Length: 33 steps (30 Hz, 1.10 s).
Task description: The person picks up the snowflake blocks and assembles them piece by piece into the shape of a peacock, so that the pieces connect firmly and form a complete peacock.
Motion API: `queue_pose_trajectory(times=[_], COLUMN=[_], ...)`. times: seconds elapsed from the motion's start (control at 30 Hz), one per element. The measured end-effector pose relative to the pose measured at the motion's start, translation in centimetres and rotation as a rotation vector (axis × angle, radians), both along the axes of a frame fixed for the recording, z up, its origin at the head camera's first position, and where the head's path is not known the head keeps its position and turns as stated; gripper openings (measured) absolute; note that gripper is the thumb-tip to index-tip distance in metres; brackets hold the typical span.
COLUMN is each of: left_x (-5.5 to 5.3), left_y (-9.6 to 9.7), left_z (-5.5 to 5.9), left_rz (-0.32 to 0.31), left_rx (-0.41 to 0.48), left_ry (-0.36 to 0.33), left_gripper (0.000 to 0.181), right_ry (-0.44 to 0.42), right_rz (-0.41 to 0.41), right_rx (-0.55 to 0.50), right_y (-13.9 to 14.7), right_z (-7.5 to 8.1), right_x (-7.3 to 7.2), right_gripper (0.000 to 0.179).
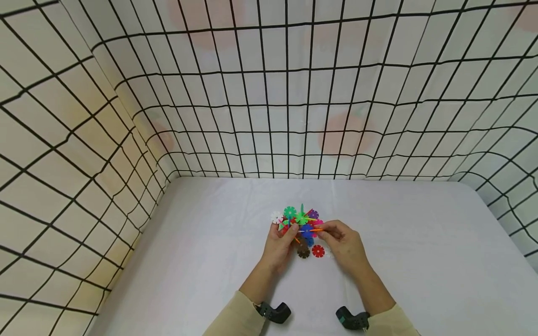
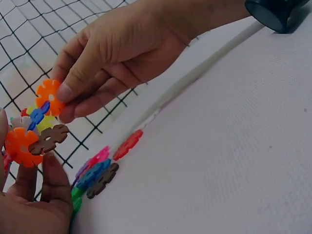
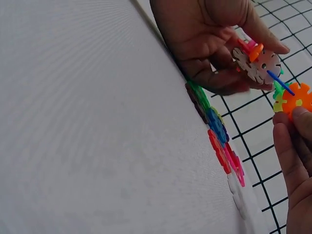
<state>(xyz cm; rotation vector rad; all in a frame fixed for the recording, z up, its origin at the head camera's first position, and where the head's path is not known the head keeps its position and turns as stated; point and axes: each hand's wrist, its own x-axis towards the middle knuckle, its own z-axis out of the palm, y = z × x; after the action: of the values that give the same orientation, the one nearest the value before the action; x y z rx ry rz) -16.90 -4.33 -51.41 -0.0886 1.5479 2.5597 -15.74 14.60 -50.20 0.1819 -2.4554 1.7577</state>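
Observation:
My left hand [image 1: 276, 249] holds a joined cluster of notched plastic snowflake discs, among them an orange disc [image 2: 20, 148], a brown disc [image 2: 54, 137] and a white disc [image 3: 269, 63]. Between thumb and fingers, my right hand [image 1: 346, 245] pinches another orange disc [image 3: 297, 95]. That disc meets a blue disc [image 2: 37, 115] on the cluster's near side; in the right wrist view the blue one appears edge-on. Both hands are close together above the table, and fingers hide part of the cluster.
Loose discs lie on the white table [image 1: 201, 247] beneath and beyond the hands, including a red disc [image 1: 318, 251], a dark brown disc [image 1: 303, 253] and a green disc [image 1: 290, 212]. A black wire grid [image 1: 287, 102] rises along the back and sides.

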Motion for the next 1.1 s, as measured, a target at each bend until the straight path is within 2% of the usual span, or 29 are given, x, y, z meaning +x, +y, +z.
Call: queue_pose_trajectory(times=[0.1, 0.27, 0.4, 0.5, 0.57, 0.63, 0.73, 0.87, 1.1], left_x=[0.0, 0.0, -0.1, -0.1, -0.2, -0.2, -0.2, -0.1, 0.0], left_y=[-0.1, -0.3, -0.4, -0.4, -0.4, -0.5, -0.4, -0.3, -0.2], left_z=[0.1, 0.1, 0.2, 0.2, 0.1, 0.1, 0.0, 0.1, 0.2], left_rz=[-0.009, -0.055, -0.059, -0.030, -0.001, 0.021, 0.038, 0.040, 0.045], left_rx=[0.004, 0.044, 0.032, 0.047, 0.076, 0.110, 0.161, 0.188, 0.211], left_ry=[0.018, 0.031, 0.022, 0.005, -0.007, -0.011, -0.005, 0.003, -0.002], left_gripper=[0.060, 0.049, 0.042, 0.034, 0.029, 0.030, 0.033, 0.033, 0.029], right_ry=[0.002, 0.014, -0.006, -0.067, -0.113, -0.125, -0.076, 0.018, 0.070], right_rz=[-0.019, -0.032, -0.042, -0.062, -0.056, -0.018, 0.075, 0.168, 0.143], right_rx=[-0.033, -0.111, -0.104, -0.015, 0.098, 0.221, 0.370, 0.470, 0.536], right_y=[0.0, 0.1, 0.0, -0.2, -0.6, -1.0, -1.6, -2.1, -2.3], right_z=[0.1, 0.0, 0.0, -0.2, -0.3, -0.5, -0.8, -1.1, -1.2], right_x=[0.0, -0.1, -0.3, -0.4, -0.4, -0.3, -0.1, 0.0, 0.1], right_gripper=[0.015, 0.022, 0.035, 0.037, 0.031, 0.025, 0.021, 0.013, 0.010])
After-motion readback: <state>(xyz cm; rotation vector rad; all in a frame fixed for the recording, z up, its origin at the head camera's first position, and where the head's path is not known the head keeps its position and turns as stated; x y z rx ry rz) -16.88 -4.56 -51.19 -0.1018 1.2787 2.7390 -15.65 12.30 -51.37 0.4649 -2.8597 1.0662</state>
